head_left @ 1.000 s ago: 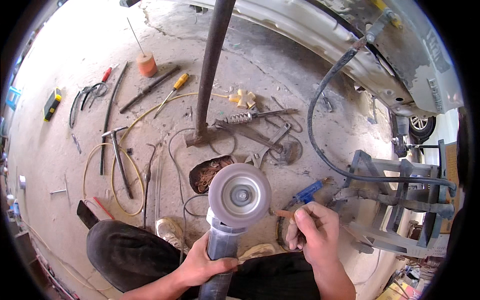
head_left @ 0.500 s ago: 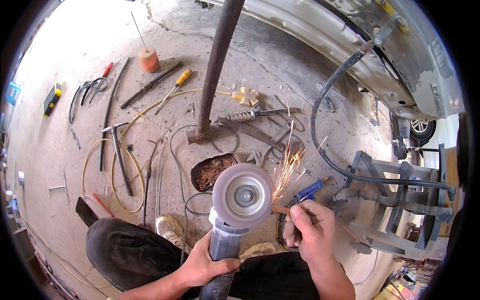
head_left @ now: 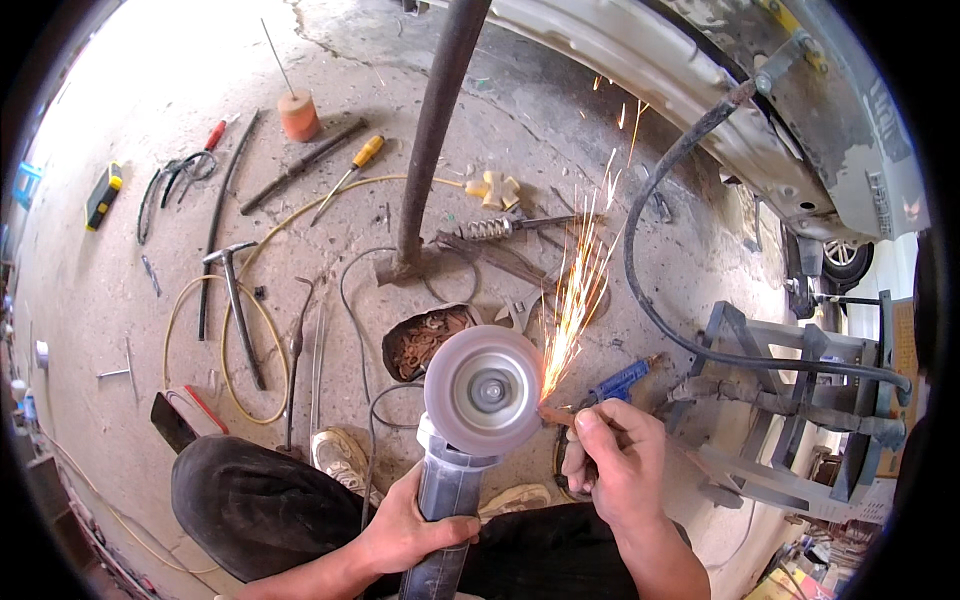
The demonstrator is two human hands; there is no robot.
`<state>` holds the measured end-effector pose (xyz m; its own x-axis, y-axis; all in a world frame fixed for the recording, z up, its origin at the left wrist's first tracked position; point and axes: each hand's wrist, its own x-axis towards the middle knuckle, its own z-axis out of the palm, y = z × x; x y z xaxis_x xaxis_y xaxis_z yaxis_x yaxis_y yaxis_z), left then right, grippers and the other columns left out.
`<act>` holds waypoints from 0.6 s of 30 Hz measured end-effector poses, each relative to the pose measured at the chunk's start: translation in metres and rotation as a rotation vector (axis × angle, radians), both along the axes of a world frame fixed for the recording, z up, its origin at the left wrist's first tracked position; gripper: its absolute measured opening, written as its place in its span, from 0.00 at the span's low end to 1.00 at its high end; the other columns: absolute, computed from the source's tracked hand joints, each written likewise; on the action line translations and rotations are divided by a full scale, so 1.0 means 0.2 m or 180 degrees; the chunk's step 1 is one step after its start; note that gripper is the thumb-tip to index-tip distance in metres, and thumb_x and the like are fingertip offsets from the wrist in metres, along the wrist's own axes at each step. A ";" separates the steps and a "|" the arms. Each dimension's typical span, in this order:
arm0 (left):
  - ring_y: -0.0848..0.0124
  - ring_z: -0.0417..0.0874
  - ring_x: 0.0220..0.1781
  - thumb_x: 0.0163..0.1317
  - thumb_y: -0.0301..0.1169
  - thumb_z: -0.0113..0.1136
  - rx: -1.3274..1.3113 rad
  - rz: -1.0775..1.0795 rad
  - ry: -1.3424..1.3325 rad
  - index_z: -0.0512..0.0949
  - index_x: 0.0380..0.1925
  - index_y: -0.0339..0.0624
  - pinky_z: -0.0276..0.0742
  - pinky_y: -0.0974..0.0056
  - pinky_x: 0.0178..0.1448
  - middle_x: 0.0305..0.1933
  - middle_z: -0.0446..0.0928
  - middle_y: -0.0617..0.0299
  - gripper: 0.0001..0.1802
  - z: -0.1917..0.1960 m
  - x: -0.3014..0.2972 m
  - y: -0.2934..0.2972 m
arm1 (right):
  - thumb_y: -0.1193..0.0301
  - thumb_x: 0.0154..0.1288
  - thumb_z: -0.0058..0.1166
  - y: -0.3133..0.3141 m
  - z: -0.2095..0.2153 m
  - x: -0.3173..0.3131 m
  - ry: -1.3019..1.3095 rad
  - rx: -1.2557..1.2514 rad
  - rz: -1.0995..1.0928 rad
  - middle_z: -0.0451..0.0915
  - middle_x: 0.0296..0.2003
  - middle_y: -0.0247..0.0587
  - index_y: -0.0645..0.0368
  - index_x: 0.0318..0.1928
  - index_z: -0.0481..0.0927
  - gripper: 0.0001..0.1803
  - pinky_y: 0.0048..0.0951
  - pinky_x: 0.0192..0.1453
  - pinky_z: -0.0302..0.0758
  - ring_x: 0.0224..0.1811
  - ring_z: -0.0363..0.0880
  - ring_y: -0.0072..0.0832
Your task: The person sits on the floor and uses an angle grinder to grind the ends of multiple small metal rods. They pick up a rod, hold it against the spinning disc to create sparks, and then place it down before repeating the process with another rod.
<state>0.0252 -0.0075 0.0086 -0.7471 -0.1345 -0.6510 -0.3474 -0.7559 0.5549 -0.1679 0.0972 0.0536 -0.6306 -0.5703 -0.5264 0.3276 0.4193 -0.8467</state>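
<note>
My left hand (head_left: pixel 415 525) is wrapped round the dark body of an angle grinder (head_left: pixel 450 500), thumb across its front. The grinder's round pale disc (head_left: pixel 450 375) faces up, blurred at its rim as if spinning. Between thumb and fingers, my right hand (head_left: pixel 622 450) pinches a small rusty metal piece (head_left: pixel 557 415). Its tip touches the disc's right edge, and bright orange sparks (head_left: pixel 568 330) fly up and away from there. Just beyond the disc, a dark container (head_left: pixel 393 350) holds several similar rusty pieces.
An upright metal pole (head_left: pixel 425 160) stands ahead. On the floor lie a hammer (head_left: pixel 236 310), a yellow-handled screwdriver (head_left: pixel 350 175), a blue air blow gun (head_left: pixel 622 382) and a yellow cable (head_left: pixel 270 235). A black hose (head_left: pixel 628 240) loops at right beside a grey metal frame (head_left: pixel 790 400) and a car body (head_left: pixel 640 70).
The spark stream has grown denser and reaches farther up. My right hand has shifted slightly left with the metal piece; the grinder stays nearly in place.
</note>
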 end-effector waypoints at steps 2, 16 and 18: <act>0.72 0.82 0.34 0.51 0.27 0.67 0.0012 0.0003 -0.0014 0.64 0.53 0.31 0.78 0.67 0.41 0.34 0.77 0.58 0.31 0.00 0.00 0.00 | 0.71 0.69 0.51 0.00 -0.01 0.00 0.0054 0.0006 0.0034 0.77 0.17 0.37 0.65 0.28 0.76 0.12 0.17 0.16 0.65 0.13 0.72 0.17; 0.71 0.82 0.33 0.51 0.26 0.68 0.0201 0.0109 0.0000 0.64 0.52 0.30 0.79 0.66 0.41 0.34 0.77 0.57 0.30 -0.04 0.01 0.01 | 0.72 0.69 0.52 0.01 -0.01 -0.02 0.0197 -0.0035 0.0046 0.77 0.17 0.37 0.66 0.31 0.78 0.11 0.18 0.18 0.65 0.14 0.73 0.18; 0.71 0.82 0.33 0.51 0.27 0.68 0.0131 0.0093 0.0045 0.64 0.52 0.30 0.79 0.66 0.41 0.34 0.77 0.57 0.30 -0.03 0.01 0.00 | 0.73 0.68 0.53 0.03 0.00 -0.03 0.0727 -0.0099 0.0082 0.78 0.18 0.38 0.68 0.34 0.80 0.09 0.19 0.19 0.68 0.16 0.75 0.19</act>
<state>0.0277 -0.0065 0.0030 -0.7524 -0.1296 -0.6458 -0.3172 -0.7880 0.5277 -0.1736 0.1027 0.0537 -0.7165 -0.6014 -0.3536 0.1154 0.3976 -0.9103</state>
